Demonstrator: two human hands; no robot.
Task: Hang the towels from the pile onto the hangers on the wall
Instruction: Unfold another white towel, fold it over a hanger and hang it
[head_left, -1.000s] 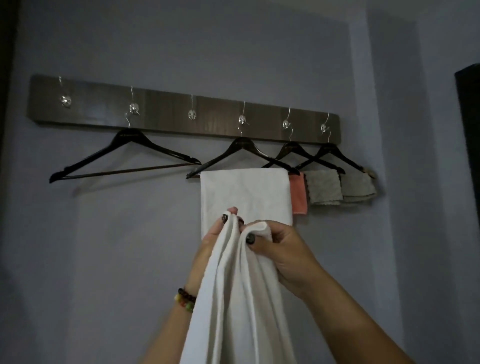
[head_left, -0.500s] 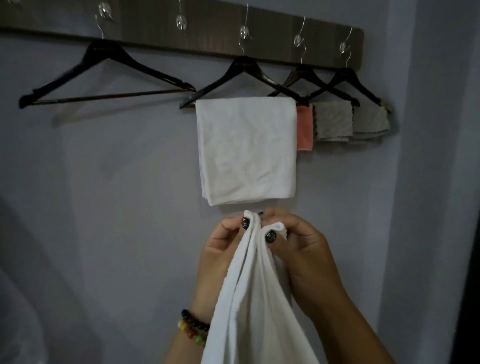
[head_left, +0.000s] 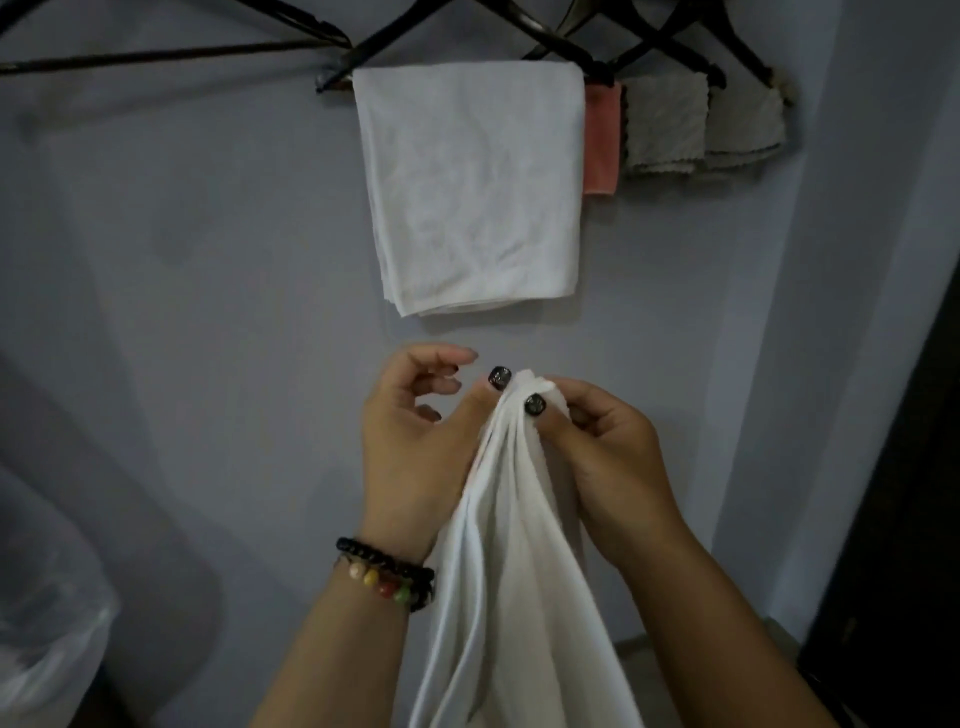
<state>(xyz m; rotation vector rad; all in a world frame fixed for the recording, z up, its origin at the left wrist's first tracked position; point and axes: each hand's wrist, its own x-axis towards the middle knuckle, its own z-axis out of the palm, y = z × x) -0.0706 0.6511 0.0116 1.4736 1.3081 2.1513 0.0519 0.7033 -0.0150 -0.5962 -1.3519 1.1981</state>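
- The white towel in hand is bunched at its top end and hangs down in long folds out of the bottom of the view; it sits directly below the hung white towel, a strip of bare wall between the two.
- The right hand pinches the gathered top of the towel: the thumb, with a dark-painted nail, presses on the front and the curled fingers wrap behind.
- The left hand lies against the towel's left side; its thumb touches the bunched top just beside the right thumb, while its other fingers are loosely curled and apart from the cloth, holding nothing.
- A beaded bracelet circles the left wrist, below and left of the hung white towel.
- The hung white towel is folded over the bar of a dark hanger, whose left end pokes out beside the towel's top left corner.
- Just right of the hung white towel a pink cloth hangs, partly behind it; further right hang two grey cloths, overlapping.
- Left of it, another dark hanger's bar runs bare along the top edge.
- Far below and left of it, a clear plastic bag shows at the lower left corner.
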